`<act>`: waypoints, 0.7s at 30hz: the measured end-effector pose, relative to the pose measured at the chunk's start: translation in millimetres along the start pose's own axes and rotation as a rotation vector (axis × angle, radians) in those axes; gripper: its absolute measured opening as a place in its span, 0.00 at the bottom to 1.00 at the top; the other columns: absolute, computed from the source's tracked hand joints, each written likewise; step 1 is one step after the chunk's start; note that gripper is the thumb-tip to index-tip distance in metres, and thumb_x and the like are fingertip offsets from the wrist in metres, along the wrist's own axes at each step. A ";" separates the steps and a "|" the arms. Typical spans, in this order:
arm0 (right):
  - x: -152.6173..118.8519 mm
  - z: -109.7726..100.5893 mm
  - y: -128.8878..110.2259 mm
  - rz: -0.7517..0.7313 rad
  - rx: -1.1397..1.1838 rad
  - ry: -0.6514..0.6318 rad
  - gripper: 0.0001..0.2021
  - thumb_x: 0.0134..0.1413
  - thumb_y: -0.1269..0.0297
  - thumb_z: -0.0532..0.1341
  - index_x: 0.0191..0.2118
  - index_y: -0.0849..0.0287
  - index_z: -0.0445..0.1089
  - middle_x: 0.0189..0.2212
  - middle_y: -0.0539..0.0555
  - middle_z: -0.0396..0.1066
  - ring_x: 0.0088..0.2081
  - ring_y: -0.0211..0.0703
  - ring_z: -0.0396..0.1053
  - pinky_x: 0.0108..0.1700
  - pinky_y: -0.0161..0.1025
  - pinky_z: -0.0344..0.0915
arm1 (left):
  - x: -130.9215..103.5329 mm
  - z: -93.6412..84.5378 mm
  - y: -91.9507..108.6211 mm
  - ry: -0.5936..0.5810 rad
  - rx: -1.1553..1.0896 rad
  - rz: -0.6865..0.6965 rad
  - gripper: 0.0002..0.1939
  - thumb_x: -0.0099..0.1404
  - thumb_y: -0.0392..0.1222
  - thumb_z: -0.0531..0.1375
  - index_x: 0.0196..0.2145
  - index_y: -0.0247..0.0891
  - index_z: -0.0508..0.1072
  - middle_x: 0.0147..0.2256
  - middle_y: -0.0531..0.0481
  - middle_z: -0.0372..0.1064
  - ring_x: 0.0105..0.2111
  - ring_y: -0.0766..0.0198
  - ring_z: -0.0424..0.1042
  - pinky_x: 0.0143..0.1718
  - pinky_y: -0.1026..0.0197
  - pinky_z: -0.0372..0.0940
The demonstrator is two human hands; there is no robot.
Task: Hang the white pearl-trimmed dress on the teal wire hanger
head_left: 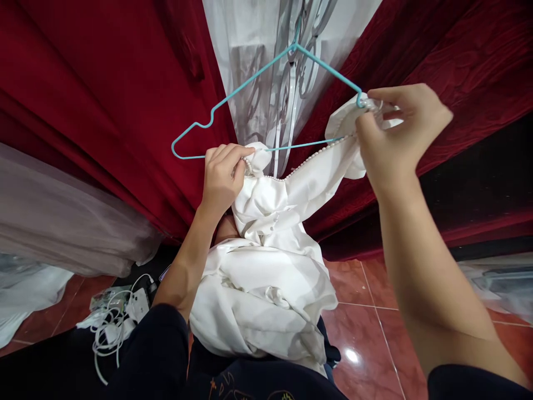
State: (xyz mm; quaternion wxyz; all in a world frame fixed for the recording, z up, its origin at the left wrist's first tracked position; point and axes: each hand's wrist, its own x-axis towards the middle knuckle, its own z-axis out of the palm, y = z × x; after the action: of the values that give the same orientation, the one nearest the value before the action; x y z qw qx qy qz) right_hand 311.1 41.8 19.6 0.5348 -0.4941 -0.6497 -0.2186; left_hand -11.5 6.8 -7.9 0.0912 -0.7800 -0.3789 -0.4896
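A white satin dress [266,266] with a pearl-beaded neckline hangs in folds across my lap. Its right shoulder hooks over the notch of a light-blue hanger [250,75], which is hung by its hook at the top. My right hand [400,128] pinches the dress's strap at that notch, thumb and fingers closed on it. Lower down and to the left, my left hand [225,175] grips the dress's other shoulder beside the hanger's bottom bar. The hanger's left arm is bare of fabric. My left fingertips are partly hidden behind the cloth.
Red curtains [104,83] hang on both sides of a white metal scrollwork frame [287,105]. At lower left, a white cable [110,333] lies coiled beside a power strip [139,303] on a black surface. Red tiles [366,333] cover the floor.
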 end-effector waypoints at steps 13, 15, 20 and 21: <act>-21.4 -10.2 92.5 0.234 0.059 0.139 0.14 0.65 0.57 0.63 0.35 0.65 0.72 0.32 0.54 0.72 0.33 0.39 0.73 0.36 0.41 0.65 | 4.6 -4.3 -9.2 -0.012 -0.066 0.020 0.15 0.67 0.25 0.56 0.42 0.41 0.78 0.39 0.52 0.79 0.40 0.58 0.75 0.50 0.54 0.61; -45.2 -19.4 80.5 0.211 -0.014 0.095 0.10 0.65 0.60 0.59 0.37 0.62 0.72 0.31 0.54 0.72 0.30 0.38 0.69 0.32 0.39 0.61 | 4.6 -3.9 -7.0 -0.017 -0.060 0.005 0.15 0.68 0.25 0.56 0.42 0.41 0.79 0.40 0.52 0.79 0.40 0.58 0.75 0.49 0.54 0.61; -72.2 -41.9 0.3 -0.155 0.074 -0.034 0.09 0.64 0.65 0.56 0.41 0.56 0.74 0.35 0.57 0.73 0.36 0.45 0.73 0.40 0.47 0.69 | 5.2 6.8 -3.2 -0.039 -0.007 -0.031 0.15 0.67 0.26 0.57 0.42 0.42 0.79 0.41 0.52 0.80 0.40 0.57 0.76 0.48 0.54 0.61; -69.4 -41.7 -14.5 -0.185 0.113 -0.018 0.09 0.64 0.65 0.56 0.42 0.55 0.75 0.37 0.58 0.73 0.39 0.46 0.73 0.42 0.48 0.69 | 5.1 9.5 -3.6 -0.046 -0.021 -0.027 0.16 0.67 0.26 0.57 0.43 0.42 0.79 0.41 0.53 0.80 0.40 0.58 0.76 0.48 0.55 0.62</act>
State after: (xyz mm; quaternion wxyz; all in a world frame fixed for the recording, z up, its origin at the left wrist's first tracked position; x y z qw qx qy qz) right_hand 314.2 -26.5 -26.3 0.5336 -0.4030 -0.7085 -0.2255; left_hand -6.2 16.8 -9.3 0.0677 -0.7867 -0.3863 -0.4768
